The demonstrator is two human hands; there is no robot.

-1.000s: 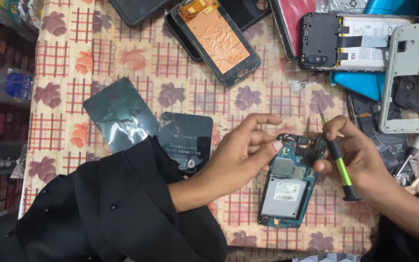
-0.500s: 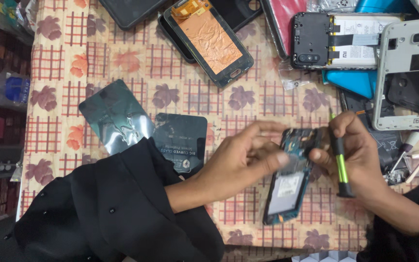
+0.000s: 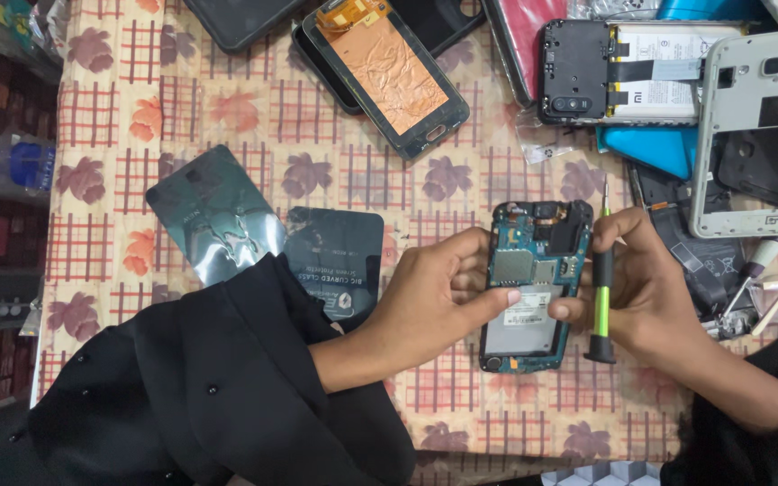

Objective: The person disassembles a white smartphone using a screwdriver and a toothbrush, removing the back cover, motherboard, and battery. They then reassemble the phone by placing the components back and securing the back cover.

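Opened blue-framed phone with exposed circuit board [image 3: 533, 288], centre frame: left hand [image 3: 438, 301] fingers clamped on its edge; right hand [image 3: 646, 283] fingers closed around green-and-black screwdriver [image 3: 601, 288], thumb touching the phone.

Glossy foil pouch [image 3: 213, 214] — patterned cloth table cover [image 3: 254, 117], matt.

One screwdriver [image 3: 601, 292], two dark sleeves, two foil-backed packets, several opened phones.

I see my left hand [image 3: 434, 301] gripping the opened phone [image 3: 531, 286] over the desk [image 3: 254, 117], thumb on its board; my right hand [image 3: 646, 288] steadies it, holding a green-handled screwdriver [image 3: 601, 279].
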